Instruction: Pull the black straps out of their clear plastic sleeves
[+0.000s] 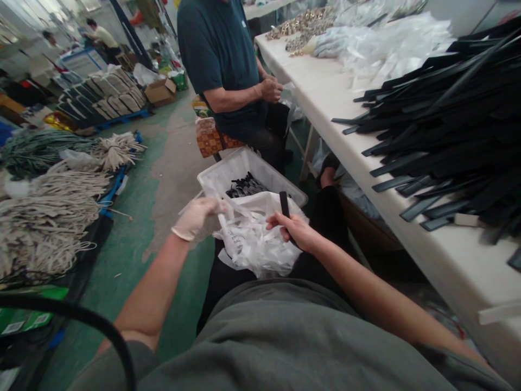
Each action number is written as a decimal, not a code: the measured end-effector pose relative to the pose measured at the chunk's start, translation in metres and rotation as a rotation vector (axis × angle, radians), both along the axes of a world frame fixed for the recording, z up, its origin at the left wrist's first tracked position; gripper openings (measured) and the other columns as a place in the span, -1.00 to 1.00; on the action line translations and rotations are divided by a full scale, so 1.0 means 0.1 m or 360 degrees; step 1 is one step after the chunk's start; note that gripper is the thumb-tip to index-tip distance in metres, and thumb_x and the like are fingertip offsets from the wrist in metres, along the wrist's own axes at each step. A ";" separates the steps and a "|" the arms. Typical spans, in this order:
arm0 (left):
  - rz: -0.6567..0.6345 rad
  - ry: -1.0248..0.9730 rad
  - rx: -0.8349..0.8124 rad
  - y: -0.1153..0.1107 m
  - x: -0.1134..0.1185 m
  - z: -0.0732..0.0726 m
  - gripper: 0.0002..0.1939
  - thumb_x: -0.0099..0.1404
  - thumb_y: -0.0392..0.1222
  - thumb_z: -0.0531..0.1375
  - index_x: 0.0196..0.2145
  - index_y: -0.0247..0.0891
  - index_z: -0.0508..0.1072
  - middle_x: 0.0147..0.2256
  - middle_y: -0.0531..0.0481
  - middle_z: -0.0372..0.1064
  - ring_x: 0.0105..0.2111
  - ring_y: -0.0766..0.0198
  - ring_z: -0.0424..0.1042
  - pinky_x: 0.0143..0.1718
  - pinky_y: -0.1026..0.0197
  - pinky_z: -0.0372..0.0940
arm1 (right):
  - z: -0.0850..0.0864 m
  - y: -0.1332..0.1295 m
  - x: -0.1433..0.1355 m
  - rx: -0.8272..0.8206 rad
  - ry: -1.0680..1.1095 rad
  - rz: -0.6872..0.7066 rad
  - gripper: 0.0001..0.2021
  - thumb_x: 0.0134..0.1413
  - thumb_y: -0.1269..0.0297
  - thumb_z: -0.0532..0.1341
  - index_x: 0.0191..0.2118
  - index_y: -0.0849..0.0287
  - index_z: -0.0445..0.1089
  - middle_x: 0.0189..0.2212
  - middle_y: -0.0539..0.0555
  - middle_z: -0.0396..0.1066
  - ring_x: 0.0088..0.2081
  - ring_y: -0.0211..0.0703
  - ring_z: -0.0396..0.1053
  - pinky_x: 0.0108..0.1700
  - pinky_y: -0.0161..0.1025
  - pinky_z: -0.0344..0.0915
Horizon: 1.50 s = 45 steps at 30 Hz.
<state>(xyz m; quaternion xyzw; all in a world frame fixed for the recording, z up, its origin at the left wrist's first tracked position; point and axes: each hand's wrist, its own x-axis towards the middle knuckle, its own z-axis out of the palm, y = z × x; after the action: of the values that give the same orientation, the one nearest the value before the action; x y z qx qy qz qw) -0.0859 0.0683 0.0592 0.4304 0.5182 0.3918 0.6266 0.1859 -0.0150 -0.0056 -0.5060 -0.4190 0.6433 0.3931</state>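
My left hand, in a thin pale glove, is closed at the left edge of a heap of thin white plastic bags on my lap. Its fingertips pinch one of the bags, though blur softens the grip. A short black strap stands up out of my right hand, whose fingers are closed around it over the right side of the heap. Just beyond my knees is a white plastic bin with many small black pieces inside.
On my right runs a long white table bearing a large pile of black straps, plastic bags and metal hardware. A seated co-worker is ahead. Bundles of pale cord lie to the left; a cardboard box stands farther back.
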 end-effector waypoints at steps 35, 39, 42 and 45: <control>0.0873 -0.0983 -0.0875 -1.05 0.67 -0.77 -0.73 0.24 0.03 0.29 -0.39 -0.24 0.42 -0.34 0.00 0.46 -0.31 0.29 0.48 -0.18 0.24 0.37 | -0.03 -0.38 -0.56 -0.0175 -0.0471 0.1099 -0.41 0.28 -0.11 -0.02 -0.52 0.24 0.46 -0.54 0.08 0.51 -0.73 -0.39 0.17 -0.62 -0.36 0.16; 0.0841 -0.0970 -0.0851 -1.09 0.70 -0.79 -0.75 0.22 -0.02 0.32 -0.38 -0.22 0.39 -0.35 0.04 0.45 -0.32 0.30 0.48 -0.21 0.24 0.38 | -0.04 -0.36 -0.56 -0.0273 -0.0404 0.1131 -0.42 0.25 -0.13 0.01 -0.54 0.24 0.45 -0.57 0.07 0.51 -0.75 -0.42 0.13 -0.67 -0.39 0.10; 0.0749 -0.0994 -0.0771 -1.17 0.74 -0.86 -0.76 0.19 -0.07 0.35 -0.38 -0.24 0.40 -0.38 0.03 0.45 -0.35 0.31 0.48 -0.30 0.29 0.38 | -0.08 -0.30 -0.60 -0.0332 -0.0284 0.1161 -0.40 0.21 -0.19 0.02 -0.53 0.24 0.45 -0.58 0.08 0.51 -0.76 -0.42 0.09 -0.70 -0.40 0.06; 0.0622 -0.0987 -0.0694 -1.20 0.73 -0.91 -0.74 0.15 -0.08 0.38 -0.36 -0.28 0.43 -0.40 0.02 0.45 -0.40 0.32 0.47 -0.38 0.33 0.36 | -0.05 -0.22 -0.62 -0.0329 -0.0266 0.1220 -0.41 0.23 -0.18 0.00 -0.49 0.24 0.45 -0.54 0.10 0.52 -0.75 -0.40 0.14 -0.66 -0.38 0.14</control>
<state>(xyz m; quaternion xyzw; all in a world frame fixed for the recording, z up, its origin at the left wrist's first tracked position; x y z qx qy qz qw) -0.0127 -0.0520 -0.0322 0.0431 0.4478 0.4953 0.7432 0.1243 -0.0365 -0.0104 -0.4006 -0.5410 0.7386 0.0364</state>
